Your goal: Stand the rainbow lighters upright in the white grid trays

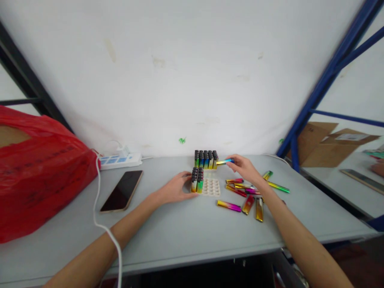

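A white tray point(211, 187) with round slots lies on the grey table, its left part filled with upright lighters point(197, 181). My left hand point(177, 188) is wrapped around the left side of these lighters, thumb at the front and fingers behind. Between the fingers of my right hand point(241, 166) is a blue and yellow lighter point(225, 161), held nearly level above the table. Behind the tray, a full block of upright lighters point(206, 160) stands near the wall. Several loose shiny lighters point(247, 204) lie below my right hand and forearm.
A phone point(122, 191) lies at the left, before a white power strip point(121, 160). A white cable point(99, 224) crosses my left forearm. At the far left sits a red plastic bag point(45, 172). Blue shelf posts and cardboard boxes point(324, 150) stand at the right.
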Demonstrator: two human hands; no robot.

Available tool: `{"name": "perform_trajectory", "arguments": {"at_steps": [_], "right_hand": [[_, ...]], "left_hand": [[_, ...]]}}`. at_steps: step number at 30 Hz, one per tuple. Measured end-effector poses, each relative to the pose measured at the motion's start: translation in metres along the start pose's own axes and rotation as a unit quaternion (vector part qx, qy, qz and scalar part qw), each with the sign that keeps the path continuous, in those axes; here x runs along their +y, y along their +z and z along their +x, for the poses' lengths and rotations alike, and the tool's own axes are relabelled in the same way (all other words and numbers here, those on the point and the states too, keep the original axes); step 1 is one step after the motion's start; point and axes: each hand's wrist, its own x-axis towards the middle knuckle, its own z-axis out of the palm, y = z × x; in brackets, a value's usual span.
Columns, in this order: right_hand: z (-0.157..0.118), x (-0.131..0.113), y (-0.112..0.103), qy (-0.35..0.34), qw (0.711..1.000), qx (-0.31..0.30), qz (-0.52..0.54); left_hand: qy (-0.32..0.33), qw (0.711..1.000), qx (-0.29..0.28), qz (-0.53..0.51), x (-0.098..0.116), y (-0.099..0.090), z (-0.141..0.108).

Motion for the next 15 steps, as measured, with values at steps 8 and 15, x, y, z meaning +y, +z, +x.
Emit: {"name": "perform_trajectory", "arguments": {"at_steps": [8, 15], "right_hand": [[-0.008, -0.024, 0.035, 0.096, 0.963, -0.001, 0.253], [-0.017, -0.032, 0.064, 0.087, 0.958, -0.077, 0.261]], "left_hand": [[0.015, 1.0, -0.004, 0.007, -0.004, -0.001, -0.003], [0.004, 1.0, 0.016, -0.005, -0.002, 0.009, -0.002]]}}
